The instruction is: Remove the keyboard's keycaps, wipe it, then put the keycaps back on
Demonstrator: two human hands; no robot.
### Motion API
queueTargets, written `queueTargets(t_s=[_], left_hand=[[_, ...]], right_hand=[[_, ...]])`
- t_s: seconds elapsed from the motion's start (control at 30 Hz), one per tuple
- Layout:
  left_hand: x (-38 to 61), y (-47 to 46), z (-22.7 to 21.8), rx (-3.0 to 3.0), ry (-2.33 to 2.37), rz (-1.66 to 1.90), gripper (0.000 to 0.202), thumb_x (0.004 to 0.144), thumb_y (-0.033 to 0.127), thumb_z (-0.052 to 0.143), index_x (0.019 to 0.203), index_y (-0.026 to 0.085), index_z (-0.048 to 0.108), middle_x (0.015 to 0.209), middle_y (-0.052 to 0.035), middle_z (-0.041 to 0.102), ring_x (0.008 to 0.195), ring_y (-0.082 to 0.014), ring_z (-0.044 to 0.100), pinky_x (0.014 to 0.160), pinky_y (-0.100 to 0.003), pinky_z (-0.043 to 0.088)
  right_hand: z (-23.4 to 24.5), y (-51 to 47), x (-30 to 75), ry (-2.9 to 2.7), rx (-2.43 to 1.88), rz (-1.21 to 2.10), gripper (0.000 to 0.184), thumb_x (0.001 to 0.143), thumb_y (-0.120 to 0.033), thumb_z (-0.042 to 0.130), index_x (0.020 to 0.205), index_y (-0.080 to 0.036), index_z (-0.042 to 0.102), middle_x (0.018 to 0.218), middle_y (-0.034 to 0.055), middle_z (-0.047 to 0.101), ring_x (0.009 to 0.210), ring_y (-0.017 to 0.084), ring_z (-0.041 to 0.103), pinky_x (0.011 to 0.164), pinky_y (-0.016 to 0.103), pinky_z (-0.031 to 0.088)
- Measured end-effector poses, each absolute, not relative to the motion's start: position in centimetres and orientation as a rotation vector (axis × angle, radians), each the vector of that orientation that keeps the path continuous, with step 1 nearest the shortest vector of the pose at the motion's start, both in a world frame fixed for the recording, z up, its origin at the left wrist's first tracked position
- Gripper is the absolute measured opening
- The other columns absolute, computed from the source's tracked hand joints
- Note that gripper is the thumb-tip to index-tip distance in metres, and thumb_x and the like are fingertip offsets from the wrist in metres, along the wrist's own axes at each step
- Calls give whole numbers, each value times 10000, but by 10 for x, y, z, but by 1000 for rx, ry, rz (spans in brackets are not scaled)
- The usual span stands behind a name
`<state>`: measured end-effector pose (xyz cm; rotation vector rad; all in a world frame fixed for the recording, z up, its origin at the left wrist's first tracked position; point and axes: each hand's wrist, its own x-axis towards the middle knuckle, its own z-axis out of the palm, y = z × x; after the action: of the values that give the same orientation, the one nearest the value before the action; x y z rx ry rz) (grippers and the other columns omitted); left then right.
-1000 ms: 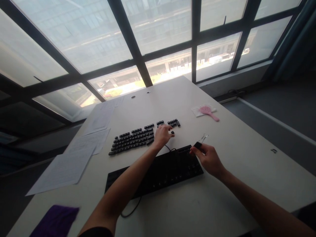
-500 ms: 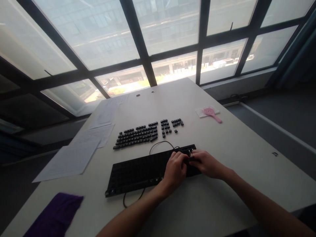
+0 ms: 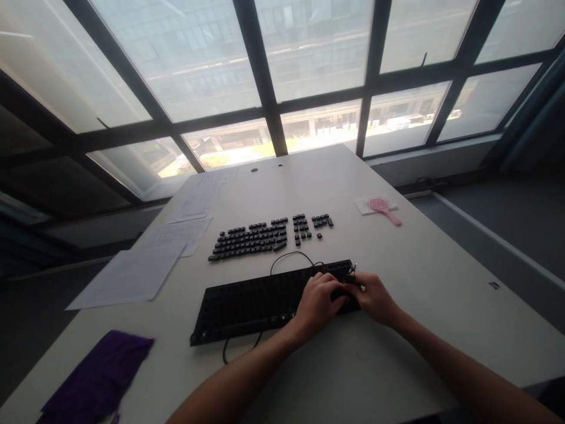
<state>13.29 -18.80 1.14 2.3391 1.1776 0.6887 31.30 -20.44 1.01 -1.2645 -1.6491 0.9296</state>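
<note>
A black keyboard [image 3: 247,306] lies slantwise on the white table, most of its keycaps off. Over its right end, my right hand [image 3: 373,297] pinches a small keycap puller [image 3: 352,272] whose thin metal wires point up and away. My left hand [image 3: 320,300] rests above the keyboard with curled fingers, its fingertips meeting those of my right hand. Whatever lies between the left fingertips is too small and dark to make out. Beyond the keyboard, loose black keycaps [image 3: 251,238] are laid out in rows like a keyboard layout.
Printed papers [image 3: 128,277] lie along the left side, with a purple cloth bag [image 3: 97,377] at the near left. A pink hairbrush [image 3: 383,209] rests on a white wrapper at the right. The keyboard's cable [image 3: 289,253] loops behind it. Windows stand beyond the table [image 3: 419,359].
The puller's wires have swung right, away from the keyboard's middle, and my right hand has turned slightly. My fingertips have come together. The whole view has shifted a little.
</note>
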Motion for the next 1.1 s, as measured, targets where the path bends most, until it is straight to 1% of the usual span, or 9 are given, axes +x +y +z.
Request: queueTargets(t_s=[0.13,0.33,0.43,0.5,0.63,0.77,0.87,1.0,1.1], left_hand=[[131,-189,11,2271,1176,729,132,826,269,751,946,221,728,943,-35,704,903,-225,607,825,-380,461],[125,-194,9,2170,1094,867,204,860,206,708,1056,200,652,971,-45,689,908,-201,636,823,-335,526],[125,-196,13,2267,1022,933,143,937,214,607,1078,197,629,997,-63,666,913,-190,639,819,-318,546],[125,-197,18,2387,961,921,157,985,212,517,1084,194,637,1048,-80,649,947,-191,637,835,-320,554],[127,-198,30,2534,943,856,239,1008,182,450,1155,184,638,1108,-99,636,1006,-208,633,873,-343,565],[130,-197,34,2515,970,953,246,1003,184,466,1169,191,647,1129,-111,635,1034,-219,634,887,-357,573],[132,-195,35,2479,963,1023,225,994,195,489,1138,208,662,1140,-103,626,975,-199,645,842,-333,585],[135,-190,38,2450,966,995,185,984,212,521,1062,198,689,998,-78,622,841,-164,631,734,-276,567],[135,-188,41,2423,983,998,188,984,205,522,1042,196,700,974,-72,615,804,-151,618,695,-255,543]], right_hand=[[10,-203,314,-1602,-1300,947,239,883,-293,582,718,-154,685,683,19,683,661,195,607,611,275,450],[15,-207,309,-1635,-1261,854,248,924,-347,563,822,-169,702,796,46,709,757,210,637,696,296,489],[15,-208,308,-1598,-1303,898,286,943,-380,539,835,-172,701,770,37,707,747,210,643,699,297,496],[14,-208,308,-1567,-1299,904,303,945,-392,536,810,-172,696,746,34,700,748,217,646,701,301,500],[14,-210,307,-1569,-1269,816,291,953,-373,532,799,-192,699,772,53,712,770,230,663,722,320,515],[20,-215,306,-1600,-1207,642,224,962,-326,536,902,-219,723,901,88,736,844,243,682,789,349,521],[25,-216,307,-1567,-1220,610,215,970,-318,532,951,-223,723,912,86,739,838,238,686,784,350,522],[26,-215,307,-1540,-1233,642,220,977,-323,530,936,-221,720,909,77,738,829,227,684,773,339,517],[23,-214,305,-1512,-1237,657,224,976,-327,532,901,-219,712,893,73,738,831,225,685,778,336,513]])
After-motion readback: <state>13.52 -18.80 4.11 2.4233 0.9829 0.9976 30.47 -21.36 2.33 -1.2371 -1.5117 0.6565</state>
